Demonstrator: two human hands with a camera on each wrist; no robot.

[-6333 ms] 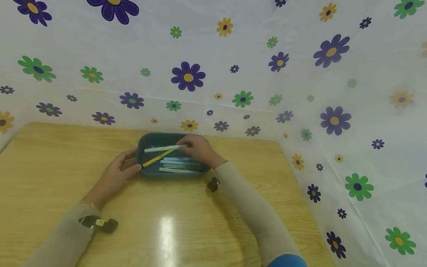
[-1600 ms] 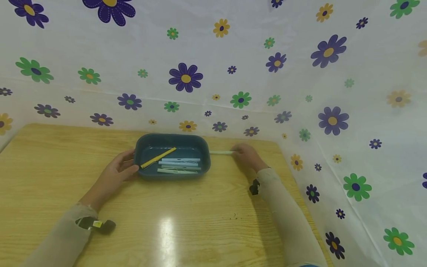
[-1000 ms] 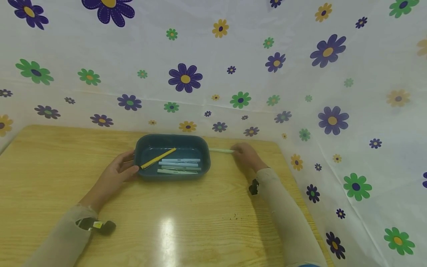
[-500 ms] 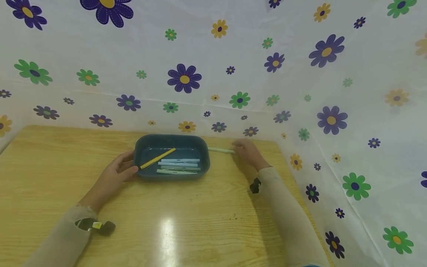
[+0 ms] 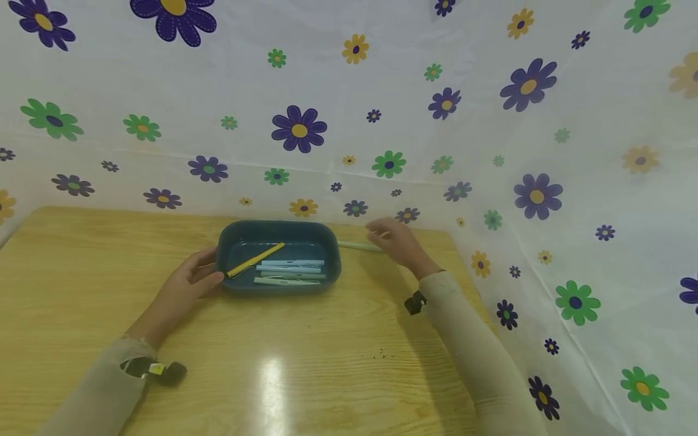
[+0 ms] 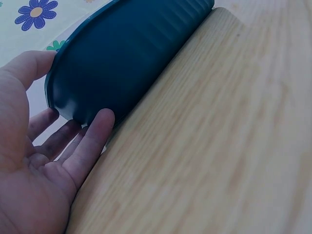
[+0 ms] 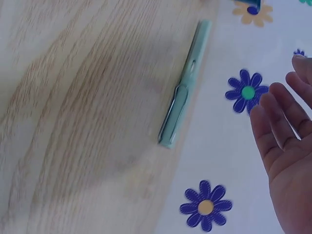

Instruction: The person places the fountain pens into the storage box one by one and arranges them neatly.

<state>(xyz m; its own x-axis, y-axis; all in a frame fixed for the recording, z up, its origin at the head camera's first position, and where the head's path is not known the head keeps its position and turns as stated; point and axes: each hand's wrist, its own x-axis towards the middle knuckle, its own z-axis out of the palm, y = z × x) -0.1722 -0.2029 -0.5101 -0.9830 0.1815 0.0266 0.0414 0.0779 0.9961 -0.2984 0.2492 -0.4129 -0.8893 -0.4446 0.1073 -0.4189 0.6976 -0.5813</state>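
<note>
A dark teal plastic bin point(image 5: 278, 289) stands near the back of the table. My left hand point(image 5: 188, 284) holds its left end; in the left wrist view the thumb is at the rim and the fingers spread over the end wall. Inside lie a yellow pen point(image 5: 256, 260) set at a slant and several pale blue and pale green pens point(image 5: 289, 266) side by side. A light green pen point(image 7: 180, 92) with a wire clip lies on the table right of the bin. My right hand point(image 5: 400, 242) hovers just above that pen's right end, fingers loose and holding nothing.
The wooden table point(image 5: 229, 363) reaches toward the person. White flowered cloth point(image 5: 327, 91) hangs behind it and along its right side. A few dark specks point(image 5: 382, 352) lie on the table at the right front.
Earlier the right hand lifted the light green pen out of the bin and laid it down on the right. Since half a second ago it has let go and risen. The left hand stays put.
</note>
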